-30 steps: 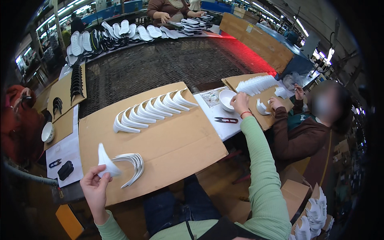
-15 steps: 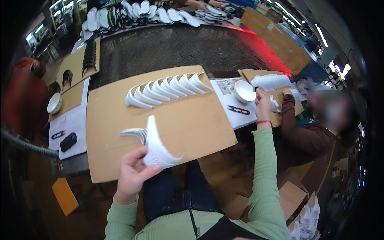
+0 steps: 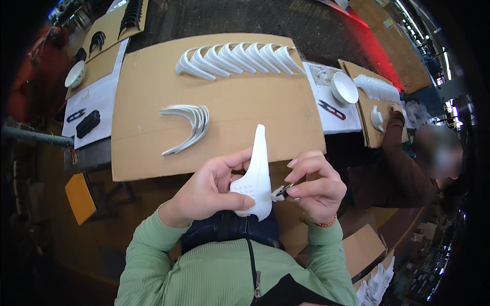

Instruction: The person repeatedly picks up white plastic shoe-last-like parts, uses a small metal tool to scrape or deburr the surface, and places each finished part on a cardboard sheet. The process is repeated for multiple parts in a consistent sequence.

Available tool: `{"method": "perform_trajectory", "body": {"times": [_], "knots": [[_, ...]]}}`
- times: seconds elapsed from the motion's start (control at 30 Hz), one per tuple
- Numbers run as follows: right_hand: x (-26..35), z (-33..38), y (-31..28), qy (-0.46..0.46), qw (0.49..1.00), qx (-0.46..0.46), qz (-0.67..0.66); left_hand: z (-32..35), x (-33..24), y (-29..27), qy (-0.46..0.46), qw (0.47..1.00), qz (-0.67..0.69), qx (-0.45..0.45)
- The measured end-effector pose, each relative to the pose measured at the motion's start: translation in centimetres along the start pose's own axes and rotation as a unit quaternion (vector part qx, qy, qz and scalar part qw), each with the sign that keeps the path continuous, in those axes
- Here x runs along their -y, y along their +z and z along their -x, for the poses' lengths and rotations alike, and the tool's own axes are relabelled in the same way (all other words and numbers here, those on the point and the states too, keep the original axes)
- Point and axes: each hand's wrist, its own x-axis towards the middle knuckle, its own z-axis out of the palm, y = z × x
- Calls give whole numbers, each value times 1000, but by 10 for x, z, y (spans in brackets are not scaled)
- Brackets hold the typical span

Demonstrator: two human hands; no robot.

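Note:
My left hand grips a white moulded shoe heel piece, thumb on its dotted face and narrow end pointing up. Close to its right edge, my right hand pinches a small black clip that has a white pad at its tip. Whether the pad touches the piece I cannot tell. Beyond my hands, a nested stack of curved white heel pieces lies on a cardboard sheet. A row of several more overlapping white heel pieces runs along the sheet's far side.
Right of the sheet are a white bowl and thread snips. Another bowl, snips and a black block sit at left. A co-worker works at right. An open carton is low at right.
My right hand has come back from beside the bowl at right to the heel piece, now with the clip visible. My left hand has shifted right with the piece. The view has tilted down.

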Motion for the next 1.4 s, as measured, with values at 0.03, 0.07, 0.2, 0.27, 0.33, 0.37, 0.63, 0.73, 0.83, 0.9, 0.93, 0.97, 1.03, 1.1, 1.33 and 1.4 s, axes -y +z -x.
{"method": "perform_trajectory", "body": {"times": [0.03,0.07,0.2,0.27,0.33,0.37,0.63,0.73,0.83,0.9,0.93,0.97,1.03,1.1,1.33,1.4], "knots": [[1,1,2,-17,1000,21,10,1,1,0,-1,1000,0,3],[2,1,4,-15,999,24,26,2,0,-1,1,1000,-3,8],[3,3,4,-17,997,55,56,4,2,-2,1,1000,1,12],[4,4,5,-20,996,60,65,4,2,-1,1,1000,5,12],[5,4,4,-18,995,66,78,3,3,-1,-1,1000,7,12],[6,4,3,-17,994,69,84,3,2,-1,-3,1000,6,12],[7,6,3,-51,987,62,136,3,2,1,-6,1000,16,10],[8,8,5,-62,986,54,148,4,0,3,-6,1000,9,9],[8,9,6,-67,983,51,161,5,-1,3,-1,1000,0,13],[9,9,7,-69,982,49,168,5,-2,4,6,1000,-9,15],[9,9,8,-69,982,48,170,5,-2,4,8,1000,-10,16],[9,9,8,-70,981,47,173,5,-2,4,12,1000,-10,19],[10,9,8,-71,980,48,177,5,-2,5,14,1000,-10,22],[10,9,9,-73,979,48,183,5,-3,5,11,1000,-12,24],[12,9,11,-79,976,40,197,7,-4,8,15,999,-5,27],[12,9,11,-80,976,38,201,7,-4,8,16,999,-10,31]]}}
